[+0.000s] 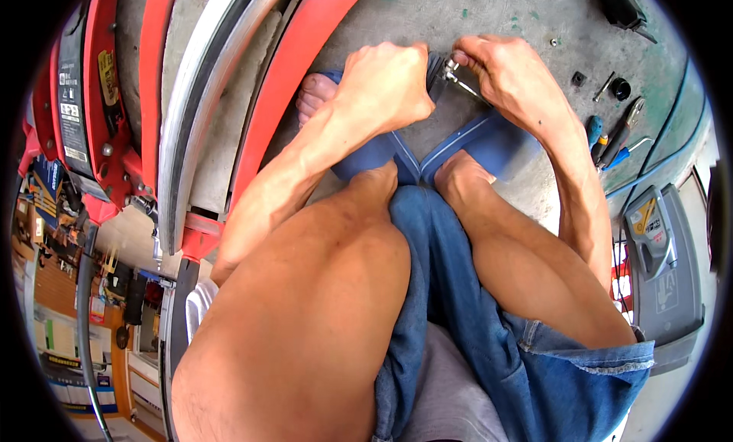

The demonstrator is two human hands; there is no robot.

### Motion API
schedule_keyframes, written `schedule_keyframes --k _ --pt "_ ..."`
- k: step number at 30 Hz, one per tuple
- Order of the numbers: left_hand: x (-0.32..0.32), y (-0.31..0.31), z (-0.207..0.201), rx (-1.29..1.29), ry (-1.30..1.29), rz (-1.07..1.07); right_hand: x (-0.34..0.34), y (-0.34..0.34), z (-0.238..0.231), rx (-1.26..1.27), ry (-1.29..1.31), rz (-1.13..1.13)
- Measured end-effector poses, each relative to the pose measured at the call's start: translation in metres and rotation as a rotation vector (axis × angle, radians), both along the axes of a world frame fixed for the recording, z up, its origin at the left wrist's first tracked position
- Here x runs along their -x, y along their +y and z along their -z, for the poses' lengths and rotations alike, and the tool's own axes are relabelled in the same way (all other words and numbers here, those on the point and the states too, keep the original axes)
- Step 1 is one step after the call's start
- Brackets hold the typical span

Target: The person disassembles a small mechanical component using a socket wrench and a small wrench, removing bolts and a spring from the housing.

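My left hand (389,83) is closed in a fist above the floor, just beyond my blue sandals (477,140). A dark, ridged piece (436,68) shows beside its knuckles; whatever lies inside the fist is hidden. To its right, my right hand (508,71) pinches a small shiny metal fitting (450,70) between thumb and fingers. A thin metal rod (471,90) slants from the fitting toward the lower right, under that hand. The fitting is close to the dark piece, but I cannot tell whether they touch.
At left stand a red metal frame (301,68) and a curved silver-and-black rim (200,90). Pliers (630,117), a blue-handled tool (620,158), a black ring (622,89) and small parts lie on the floor at right, near a blue hose (664,155) and a grey case (664,274).
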State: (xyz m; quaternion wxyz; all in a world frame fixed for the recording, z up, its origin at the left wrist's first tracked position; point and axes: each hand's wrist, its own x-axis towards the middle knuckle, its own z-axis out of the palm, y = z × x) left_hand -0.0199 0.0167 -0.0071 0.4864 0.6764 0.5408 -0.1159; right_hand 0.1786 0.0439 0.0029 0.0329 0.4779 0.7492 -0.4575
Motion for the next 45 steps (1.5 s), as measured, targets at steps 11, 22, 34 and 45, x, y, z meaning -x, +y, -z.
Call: schedule_keyframes --k 11,22,34,45 --pt "0.002 -0.007 -0.004 -0.017 0.044 0.025 0.015 0.002 -0.01 0.071 -0.091 -0.095" --pt "-0.001 -0.01 -0.001 -0.043 0.048 0.043 -0.02 0.027 -0.024 0.679 -0.021 0.06" --pt "0.003 -0.021 0.0 -0.082 0.009 0.045 -0.006 0.0 0.001 0.677 0.118 0.253" --pt "0.003 -0.026 0.0 -0.113 -0.005 0.033 0.008 -0.005 -0.001 0.627 0.034 0.305"
